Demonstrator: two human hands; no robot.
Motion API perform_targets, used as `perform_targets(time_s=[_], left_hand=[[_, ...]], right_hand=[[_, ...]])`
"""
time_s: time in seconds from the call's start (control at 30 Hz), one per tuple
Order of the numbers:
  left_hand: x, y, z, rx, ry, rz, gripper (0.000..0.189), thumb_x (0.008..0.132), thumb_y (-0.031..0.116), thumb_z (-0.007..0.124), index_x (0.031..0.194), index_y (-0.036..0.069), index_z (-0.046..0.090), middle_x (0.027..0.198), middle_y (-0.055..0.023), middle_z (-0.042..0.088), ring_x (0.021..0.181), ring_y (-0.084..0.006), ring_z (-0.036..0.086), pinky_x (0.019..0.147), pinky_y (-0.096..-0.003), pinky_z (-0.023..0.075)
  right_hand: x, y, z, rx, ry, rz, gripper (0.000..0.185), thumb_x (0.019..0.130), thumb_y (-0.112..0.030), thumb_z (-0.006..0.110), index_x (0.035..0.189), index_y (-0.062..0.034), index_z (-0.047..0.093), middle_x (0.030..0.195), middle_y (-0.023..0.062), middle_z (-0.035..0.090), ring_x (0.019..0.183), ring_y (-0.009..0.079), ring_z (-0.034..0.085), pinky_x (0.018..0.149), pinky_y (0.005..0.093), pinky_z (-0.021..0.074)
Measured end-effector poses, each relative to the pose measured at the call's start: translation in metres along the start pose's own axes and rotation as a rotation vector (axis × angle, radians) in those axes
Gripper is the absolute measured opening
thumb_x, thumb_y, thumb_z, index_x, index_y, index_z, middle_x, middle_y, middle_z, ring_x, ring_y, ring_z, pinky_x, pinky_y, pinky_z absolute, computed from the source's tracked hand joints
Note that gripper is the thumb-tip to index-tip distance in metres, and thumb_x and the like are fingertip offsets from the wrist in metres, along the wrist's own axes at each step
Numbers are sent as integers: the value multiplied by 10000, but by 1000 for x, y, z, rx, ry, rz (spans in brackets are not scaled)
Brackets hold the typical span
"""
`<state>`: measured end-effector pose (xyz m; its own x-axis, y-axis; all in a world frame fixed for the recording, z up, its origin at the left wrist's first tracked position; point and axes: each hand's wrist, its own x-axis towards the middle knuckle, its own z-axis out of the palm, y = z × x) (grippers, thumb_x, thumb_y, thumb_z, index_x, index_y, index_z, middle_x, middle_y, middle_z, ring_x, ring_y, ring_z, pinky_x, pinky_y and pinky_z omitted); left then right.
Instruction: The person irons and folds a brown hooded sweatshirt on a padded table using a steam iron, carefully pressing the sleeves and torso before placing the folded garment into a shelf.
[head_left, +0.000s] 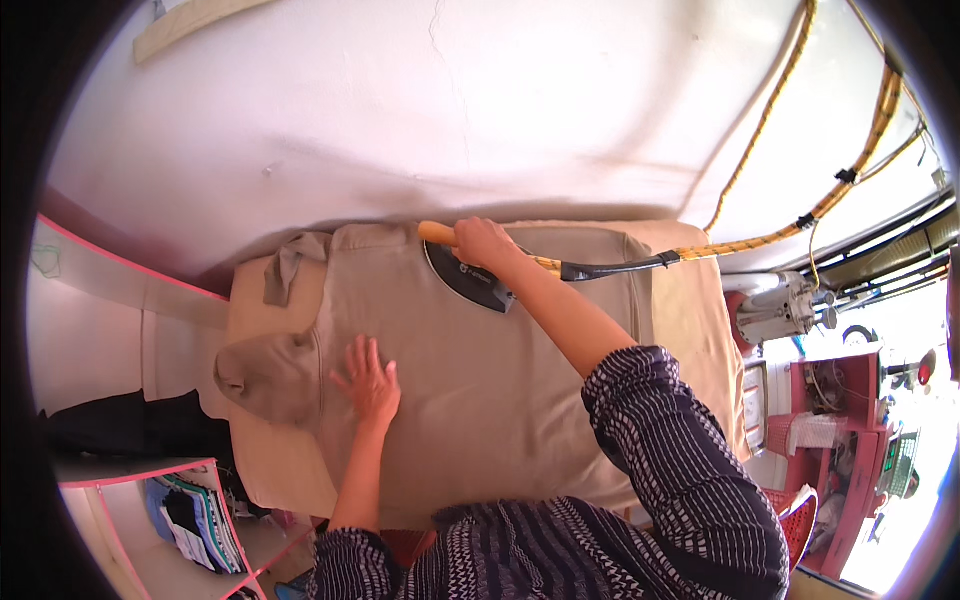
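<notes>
A brown long-sleeved garment lies spread over a padded ironing table with a tan cover. My right hand grips the orange handle of a steam iron, whose dark body rests on the garment's far part. Spread flat with the fingers apart, my left hand presses on the cloth near a seam at the left. Beyond that seam, one bunched sleeve lies on the cover. A narrower folded piece of the same cloth sits farther back.
A yellow, black-flecked hose runs from the iron up to the right. White wall rises behind the table. Pink-edged shelves with folded clothes stand at left. A metal boiler-like tank and pink shelving are at right.
</notes>
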<state>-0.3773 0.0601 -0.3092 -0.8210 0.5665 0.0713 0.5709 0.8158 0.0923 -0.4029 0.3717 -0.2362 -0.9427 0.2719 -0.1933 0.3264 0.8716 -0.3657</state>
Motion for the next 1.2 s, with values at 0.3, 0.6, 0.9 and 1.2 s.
perform_targets(time_s=[0.3, 0.6, 0.9, 1.2], left_hand=[[-66, -1, 10, 77, -83, -44, 560, 941, 328, 364, 1447, 177, 178, 1515, 4, 128, 1396, -225, 101, 1049, -636, 52], [-79, -14, 14, 61, -87, -37, 543, 946, 332, 342, 1445, 186, 184, 1513, 6, 134, 1392, -231, 114, 1060, -621, 61], [-144, -90, -13, 96, -126, -45, 529, 943, 283, 351, 1443, 200, 198, 1516, 27, 117, 1397, -219, 91, 1054, -630, 67], [-152, -150, 11, -615, 74, 16, 422, 846, 6, 357, 1239, 90, 482, 1333, -87, 444, 1266, -254, 378, 1029, -480, 261]], right_hand=[[-159, -28, 63, 85, -11, -81, 165, 795, -163, 551, 867, -33, 623, 885, 199, 640, 856, 350, 631, 731, 456, 509], [-297, 122, 33, 51, 209, 616, 282, 767, -264, 625, 847, 7, 630, 828, 204, 646, 785, 368, 625, 700, 458, 501], [-293, 137, 8, 39, -29, 41, 254, 764, -267, 615, 875, -40, 643, 765, 185, 635, 732, 360, 609, 680, 430, 479], [-228, -125, 111, 74, -232, -199, 216, 717, -224, 646, 828, -39, 645, 799, 150, 645, 791, 325, 634, 723, 432, 502]])
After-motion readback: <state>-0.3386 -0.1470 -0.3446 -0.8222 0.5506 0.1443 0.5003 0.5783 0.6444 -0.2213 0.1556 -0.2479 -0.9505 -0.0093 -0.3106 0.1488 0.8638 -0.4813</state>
